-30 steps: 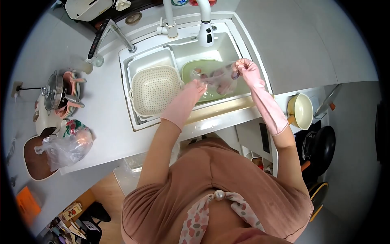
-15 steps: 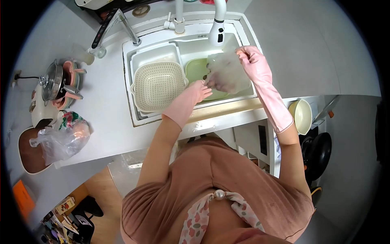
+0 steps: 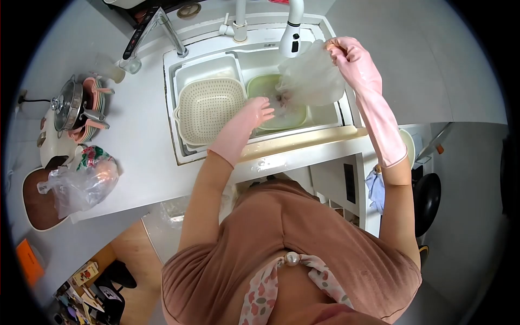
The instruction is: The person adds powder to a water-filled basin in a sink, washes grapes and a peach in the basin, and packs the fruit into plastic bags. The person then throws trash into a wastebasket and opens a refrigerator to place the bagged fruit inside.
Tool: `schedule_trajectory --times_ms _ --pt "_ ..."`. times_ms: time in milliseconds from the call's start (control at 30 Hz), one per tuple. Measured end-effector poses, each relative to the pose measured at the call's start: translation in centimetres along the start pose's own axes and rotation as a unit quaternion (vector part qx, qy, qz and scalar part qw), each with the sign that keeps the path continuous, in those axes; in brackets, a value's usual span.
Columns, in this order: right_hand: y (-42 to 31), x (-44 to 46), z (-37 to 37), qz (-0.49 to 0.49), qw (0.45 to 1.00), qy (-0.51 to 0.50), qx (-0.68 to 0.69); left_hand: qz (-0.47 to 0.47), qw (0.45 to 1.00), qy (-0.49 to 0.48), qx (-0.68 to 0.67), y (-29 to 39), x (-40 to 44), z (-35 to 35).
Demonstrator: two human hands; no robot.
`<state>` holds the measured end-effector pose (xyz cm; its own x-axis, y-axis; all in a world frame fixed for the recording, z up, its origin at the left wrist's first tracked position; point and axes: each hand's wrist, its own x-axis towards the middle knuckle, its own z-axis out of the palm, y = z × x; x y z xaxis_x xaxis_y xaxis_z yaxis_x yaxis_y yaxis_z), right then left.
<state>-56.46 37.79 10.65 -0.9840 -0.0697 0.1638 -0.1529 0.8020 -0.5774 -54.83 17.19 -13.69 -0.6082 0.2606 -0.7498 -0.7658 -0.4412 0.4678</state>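
Note:
Both my hands wear pink rubber gloves. My right hand [image 3: 351,58] is closed on the top edge of a clear, cloudy plastic bag [image 3: 313,76], holding it up over the right side of the sink. The bag slants down toward a light green basin [image 3: 297,124] in the sink. Small dark reddish pieces [image 3: 282,99] show at the bag's lower left end; what they are I cannot make out. My left hand [image 3: 252,115] is open, fingers apart, at the basin's left edge and clear of the bag. A cream colander [image 3: 212,111] sits left of it in the sink.
A white pull-out faucet [image 3: 293,40] hangs over the sink [image 3: 169,108], close to the bag. Left on the counter are a glass-lidded pot [image 3: 67,105], pink-edged dishes [image 3: 95,100] and a knotted plastic bag [image 3: 86,184]. A black pan [image 3: 428,203] stands lower right.
My right hand has risen and moved right, lifting the bag. The dark contents that filled its lower part no longer show there. My left hand has drawn back left, away from the bag.

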Motion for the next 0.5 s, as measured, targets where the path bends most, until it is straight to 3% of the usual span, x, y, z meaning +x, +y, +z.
schedule_trajectory --times_ms 167,233,367,400,500 --pt "0.5 1.1 -0.3 -0.013 0.999 0.003 0.034 0.043 0.997 0.029 0.058 1.7 -1.6 -0.1" --pt "0.1 1.7 -0.8 0.03 0.997 -0.026 0.068 0.093 0.979 0.022 0.18 1.7 -0.8 -0.6" --pt "2.5 3.6 -1.4 0.005 0.949 -0.039 0.313 0.158 0.871 0.039 0.464 2.6 -2.2 1.2" --pt "2.9 4.0 -1.4 0.012 0.965 -0.074 0.25 0.171 0.846 0.046 0.502 2.6 -3.2 2.2" --pt "2.3 3.6 -2.4 0.015 0.94 -0.088 0.328 0.23 0.778 0.05 0.583 1.3 -4.5 5.2"
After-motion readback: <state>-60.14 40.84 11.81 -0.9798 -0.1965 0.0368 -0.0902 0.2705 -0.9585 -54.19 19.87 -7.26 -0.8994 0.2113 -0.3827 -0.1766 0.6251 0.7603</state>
